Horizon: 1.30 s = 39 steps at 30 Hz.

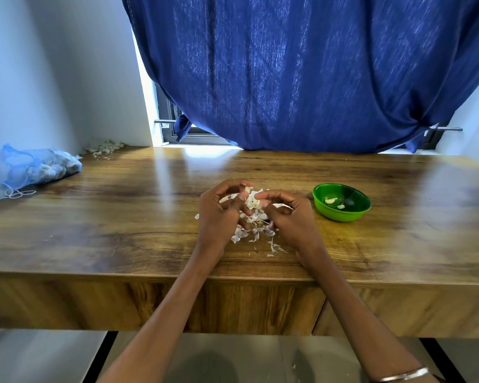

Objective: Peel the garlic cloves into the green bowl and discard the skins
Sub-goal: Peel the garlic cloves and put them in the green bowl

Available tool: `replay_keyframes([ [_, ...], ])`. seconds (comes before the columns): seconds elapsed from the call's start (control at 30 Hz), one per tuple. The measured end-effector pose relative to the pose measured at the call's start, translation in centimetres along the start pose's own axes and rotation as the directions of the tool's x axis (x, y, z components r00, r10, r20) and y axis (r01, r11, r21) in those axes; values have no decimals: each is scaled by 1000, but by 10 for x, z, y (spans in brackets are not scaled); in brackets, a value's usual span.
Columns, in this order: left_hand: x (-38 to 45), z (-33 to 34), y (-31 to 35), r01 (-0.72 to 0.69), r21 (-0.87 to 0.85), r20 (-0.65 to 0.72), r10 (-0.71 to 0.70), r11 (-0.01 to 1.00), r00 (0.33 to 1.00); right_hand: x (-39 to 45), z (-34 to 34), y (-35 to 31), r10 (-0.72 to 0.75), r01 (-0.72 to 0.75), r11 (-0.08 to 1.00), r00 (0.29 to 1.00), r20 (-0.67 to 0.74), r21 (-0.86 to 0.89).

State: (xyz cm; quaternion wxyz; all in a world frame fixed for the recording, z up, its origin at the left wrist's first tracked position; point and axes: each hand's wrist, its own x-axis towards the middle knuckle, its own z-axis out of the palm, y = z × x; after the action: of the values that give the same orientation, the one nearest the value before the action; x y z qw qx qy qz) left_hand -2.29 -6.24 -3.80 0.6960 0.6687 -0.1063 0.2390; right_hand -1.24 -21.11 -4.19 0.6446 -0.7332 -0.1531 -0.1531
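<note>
garlic (252, 200) pinched btwn left hand (221, 214) & right hand (287, 217); axis unclear; green bowl (341, 214) to the right.

Counted: 1 green bowl (342, 214), 2 peeled cloves (330, 200) in it, 1 blue mesh bag (39, 168), 2 skin piles (253, 230).

The wooden surface (122, 217) in front of me carries a green bowl (341, 202) to my right, loose garlic skins (256, 234) scattered at the middle, a blue mesh bag (36, 167) at the far left, and more skins (105, 147) in the back corner
</note>
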Motion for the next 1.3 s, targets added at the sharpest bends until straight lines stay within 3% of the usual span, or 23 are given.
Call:
replay_keyframes([
  [0.17, 0, 0, 0, 11, -6, 12, -11, 1000, 1000, -1, 0, 0, 2, -5, 998, 999, -48, -57],
  [0.33, -1, 2, 3, 40, -23, 12, -40, 999, 999, 0, -2, 3, 17, -15, 991, 1000, 11, -136],
  [0.67, -3, 3, 5, 5, 59, 3, -5, 998, 1000, 0, 1, 0, 14, -14, 999, 1000, -9, 52],
  [1.03, -5, 5, 4, -52, 137, 8, 51, 989, 999, 0, -1, -1, -88, 88, 996, 996, -21, -9],
  [1.3, -5, 4, 4, -70, 188, 9, 70, 980, 998, -4, 0, -3, 9, -13, 998, 998, 63, 54],
])
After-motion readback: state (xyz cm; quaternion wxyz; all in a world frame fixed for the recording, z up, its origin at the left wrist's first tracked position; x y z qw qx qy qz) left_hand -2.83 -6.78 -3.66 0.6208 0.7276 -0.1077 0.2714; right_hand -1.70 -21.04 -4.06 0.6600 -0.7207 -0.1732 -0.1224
